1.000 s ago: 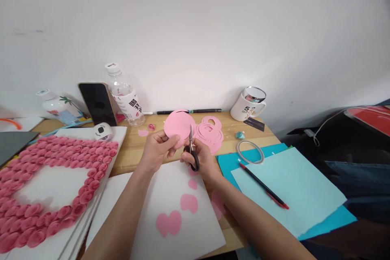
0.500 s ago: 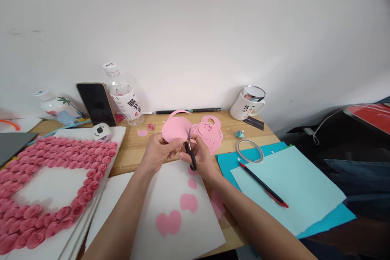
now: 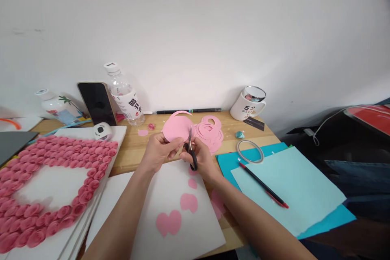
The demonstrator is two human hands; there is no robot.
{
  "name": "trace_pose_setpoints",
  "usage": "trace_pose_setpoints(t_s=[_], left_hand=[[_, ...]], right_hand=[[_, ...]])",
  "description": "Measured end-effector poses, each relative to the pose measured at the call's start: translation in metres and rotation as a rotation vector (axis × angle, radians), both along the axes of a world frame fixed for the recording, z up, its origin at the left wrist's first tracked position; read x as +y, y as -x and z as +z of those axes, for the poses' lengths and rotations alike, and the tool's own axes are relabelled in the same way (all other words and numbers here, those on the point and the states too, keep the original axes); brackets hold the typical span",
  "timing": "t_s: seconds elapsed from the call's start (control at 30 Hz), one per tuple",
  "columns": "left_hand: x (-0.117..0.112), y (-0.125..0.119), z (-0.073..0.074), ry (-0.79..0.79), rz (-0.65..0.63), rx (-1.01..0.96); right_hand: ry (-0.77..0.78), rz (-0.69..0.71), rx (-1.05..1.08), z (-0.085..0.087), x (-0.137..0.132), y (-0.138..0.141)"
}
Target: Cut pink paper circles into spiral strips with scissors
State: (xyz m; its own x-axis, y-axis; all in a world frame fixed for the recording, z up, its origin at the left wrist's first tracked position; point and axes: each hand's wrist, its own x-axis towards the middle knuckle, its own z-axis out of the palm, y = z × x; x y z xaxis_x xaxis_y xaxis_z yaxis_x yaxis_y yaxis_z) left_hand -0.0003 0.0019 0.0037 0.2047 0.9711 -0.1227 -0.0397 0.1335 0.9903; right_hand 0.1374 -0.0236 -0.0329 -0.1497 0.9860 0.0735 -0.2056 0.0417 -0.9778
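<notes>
My left hand pinches a pink paper circle above the wooden desk. A thin curled strip has been cut loose along the circle's top edge. My right hand grips small black-handled scissors, blades up and cutting into the circle's right side. Just behind lies a pile of pink paper spirals. Under my hands is a white sheet with pink paper scraps on it.
White boards at left carry a heart of pink paper roses. A phone, a water bottle and a white mug stand along the wall. Blue paper sheets, a red pen and a tape ring lie at right.
The scissors have cut further round the pink circle, and my left hand has turned it slightly. The freed strip at the top has grown longer.
</notes>
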Motion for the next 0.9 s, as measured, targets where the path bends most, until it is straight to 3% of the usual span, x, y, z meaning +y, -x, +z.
trace_pose_setpoints(t_s=[0.9], left_hand=[[0.0027,0.0019,0.002,-0.046,0.06,-0.093]], right_hand=[[0.057,-0.01,-0.04,-0.0012,-0.0012,0.0004]])
